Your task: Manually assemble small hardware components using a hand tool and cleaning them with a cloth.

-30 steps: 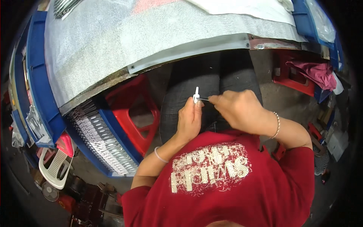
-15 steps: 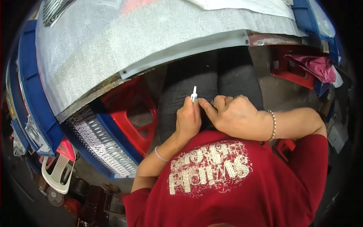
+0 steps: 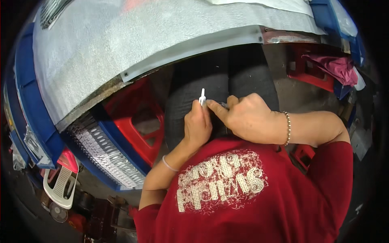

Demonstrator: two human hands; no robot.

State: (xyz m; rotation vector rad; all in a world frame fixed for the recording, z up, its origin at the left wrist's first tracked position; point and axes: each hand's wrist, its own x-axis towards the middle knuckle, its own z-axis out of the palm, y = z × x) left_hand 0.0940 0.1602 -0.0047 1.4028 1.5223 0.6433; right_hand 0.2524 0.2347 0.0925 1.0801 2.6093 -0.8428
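Note:
A small white piece with a narrow tip (image 3: 202, 94) stands up from between the thumb and fingers of my left hand (image 3: 197, 124), which is closed around its lower end. My right hand (image 3: 252, 120) is beside it over my lap, fingers curled in. One outstretched digit of that hand reaches to the base of the white piece. Something small and shiny (image 3: 224, 105) shows at my right fingers, too little of it visible to name. Both hands are in front of the table's near edge.
White foam sheeting covers the table (image 3: 105, 48), with a bundle of metal pieces (image 3: 54, 12) at its far left. A blue crate of shiny metal pieces (image 3: 106, 152) is below on the left, near a red stool (image 3: 139, 121). Maroon cloth (image 3: 334, 69) lies on another red stool at right.
Both hands and the white piece sit slightly farther left and up in the picture, as does the whole scene. The grip on the piece looks the same.

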